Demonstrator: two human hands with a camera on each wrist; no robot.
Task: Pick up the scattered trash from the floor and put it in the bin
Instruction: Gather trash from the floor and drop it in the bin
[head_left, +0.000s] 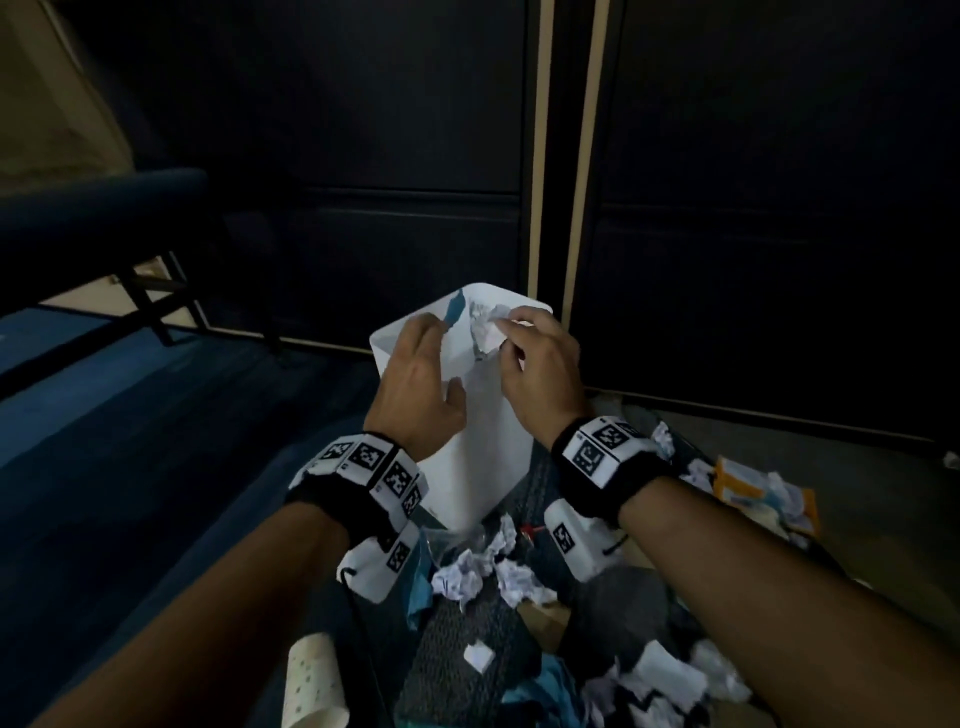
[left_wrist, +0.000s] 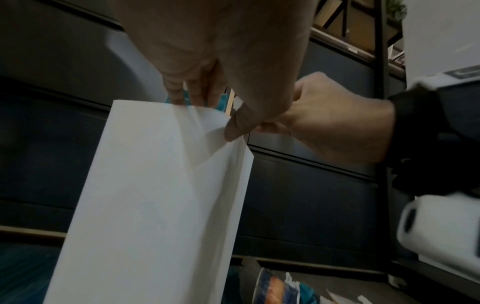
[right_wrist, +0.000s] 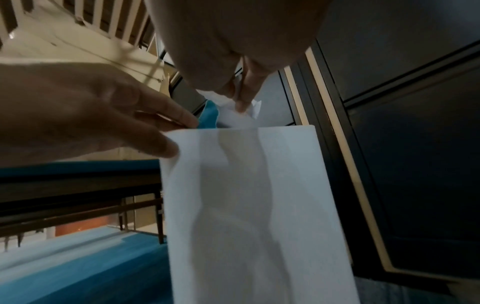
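A white bin (head_left: 488, 457) stands on the floor in front of dark cabinets. My left hand (head_left: 434, 356) reaches over its near rim with the fingers straight and the thumb spread apart. A blue scrap (head_left: 454, 312) sits at those fingertips, inside the bin's mouth; whether the fingers still touch it is unclear. My right hand (head_left: 511, 332) pinches a crumpled white paper ball (head_left: 488, 332) just above the opening. The right wrist view shows the paper ball (right_wrist: 233, 115) and the blue scrap (right_wrist: 209, 115) poking above the bin's rim (right_wrist: 259, 129). The bin's inside is hidden.
Several crumpled papers (head_left: 467, 571) and blue scraps lie on the floor below my wrists. An orange-and-white packet (head_left: 743, 483) lies to the right, a cardboard roll (head_left: 311, 680) at the lower left. Dark cabinets (head_left: 727, 208) back the bin; a bench (head_left: 104, 208) stands left.
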